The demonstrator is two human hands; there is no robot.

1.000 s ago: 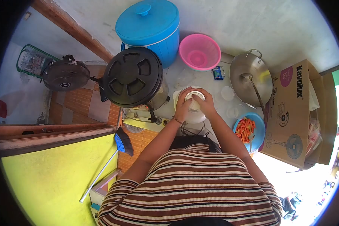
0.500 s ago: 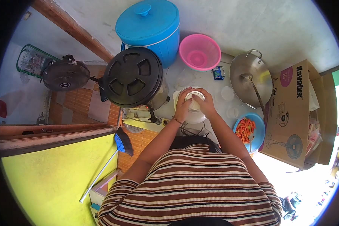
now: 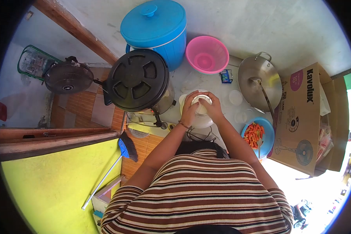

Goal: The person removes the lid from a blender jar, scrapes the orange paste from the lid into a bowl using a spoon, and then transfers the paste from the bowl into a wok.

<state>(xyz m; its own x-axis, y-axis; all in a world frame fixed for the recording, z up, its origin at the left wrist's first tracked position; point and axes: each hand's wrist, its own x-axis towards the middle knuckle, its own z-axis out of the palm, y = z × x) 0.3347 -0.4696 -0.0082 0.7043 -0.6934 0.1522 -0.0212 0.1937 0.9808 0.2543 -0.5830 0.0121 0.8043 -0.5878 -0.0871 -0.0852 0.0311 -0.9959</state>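
Grey concrete counter (image 3: 206, 84), mid-frame: a white round plastic jar (image 3: 201, 121) is gripped from both sides, left hand (image 3: 189, 110) and right hand (image 3: 213, 109) closed around its top, just right of a black-lidded steel pot (image 3: 138, 80).

The jar (image 3: 202, 120) in the grip is whitish. Just left of the grip, a pot lid (image 3: 136, 80) is black. Beyond the grip are a bright blue bucket (image 3: 154, 27) and a pink basket (image 3: 206, 54). Right of the grip are a silver wok (image 3: 259, 80), a blue bowl (image 3: 267, 142) of orange-red chillies (image 3: 254, 134) and a brown box (image 3: 304, 117). Nearer than the grip, the shirt (image 3: 199, 191) is striped brown and cream.
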